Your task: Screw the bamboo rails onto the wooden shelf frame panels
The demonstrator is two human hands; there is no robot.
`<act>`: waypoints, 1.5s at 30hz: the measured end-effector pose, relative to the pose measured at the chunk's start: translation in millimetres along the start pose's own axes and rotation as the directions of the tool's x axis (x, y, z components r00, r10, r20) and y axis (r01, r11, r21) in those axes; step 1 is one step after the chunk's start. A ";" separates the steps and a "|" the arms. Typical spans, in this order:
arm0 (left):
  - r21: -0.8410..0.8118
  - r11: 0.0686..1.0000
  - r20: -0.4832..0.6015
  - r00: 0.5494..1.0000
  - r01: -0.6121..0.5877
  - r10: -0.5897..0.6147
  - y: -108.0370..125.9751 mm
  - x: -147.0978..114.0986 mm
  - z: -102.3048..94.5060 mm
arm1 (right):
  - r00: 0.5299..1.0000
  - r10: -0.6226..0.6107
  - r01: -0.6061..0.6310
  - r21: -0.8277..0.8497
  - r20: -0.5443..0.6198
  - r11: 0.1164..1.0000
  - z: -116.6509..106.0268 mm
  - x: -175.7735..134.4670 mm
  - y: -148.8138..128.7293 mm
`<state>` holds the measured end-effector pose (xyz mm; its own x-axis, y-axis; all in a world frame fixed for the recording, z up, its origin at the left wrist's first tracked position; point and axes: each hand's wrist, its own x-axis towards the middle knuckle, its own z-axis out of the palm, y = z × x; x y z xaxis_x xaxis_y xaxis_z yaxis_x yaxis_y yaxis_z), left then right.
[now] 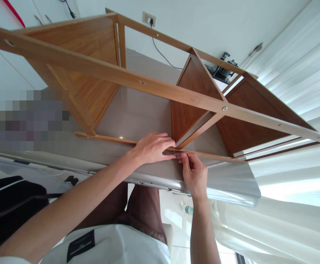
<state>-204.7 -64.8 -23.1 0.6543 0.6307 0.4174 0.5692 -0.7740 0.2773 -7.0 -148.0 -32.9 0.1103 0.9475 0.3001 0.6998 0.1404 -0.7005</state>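
A wooden shelf frame [181, 93] with slanted panels rests on a grey tabletop [149, 110]. My left hand [154, 147] curls around its near bottom rail [116, 139], fingers over the top and thumb on the near side. Just right of it, my right hand [195, 170] is closed in a pinch close to the same rail. A small thin metal piece [174, 153] shows between the two hands, at the foot of a slanted strut. What the right fingers hold is mostly hidden.
The frame's long upper rail [116, 75] crosses above my hands. A black device [225, 68] stands behind the frame, near a wall socket [149, 19]. White curtains [294, 183] hang at the right. A bottle [187, 209] is on the floor. A blurred patch covers the left side.
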 end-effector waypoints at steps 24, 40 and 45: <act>-0.019 1.000 -0.002 1.000 0.008 -0.008 -1.5 -1.7 2.3 | 0.970 -0.232 0.241 -0.193 0.068 0.951 -9.3 9.8 -15.1; -0.020 1.000 -0.005 1.000 -0.002 0.002 -1.0 -2.9 1.3 | 0.978 -0.197 0.208 -0.191 0.075 0.959 -10.1 13.5 -21.7; -0.021 1.000 -0.004 1.000 0.001 -0.001 -0.7 -2.2 0.8 | 0.979 -0.184 0.197 -0.203 0.084 0.959 -9.7 12.7 -22.2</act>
<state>-206.1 -65.6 -24.9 0.6517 0.6312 0.4205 0.5590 -0.7745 0.2961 -14.3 -141.9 -7.3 -0.0799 0.9264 0.3679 0.8361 0.2632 -0.4813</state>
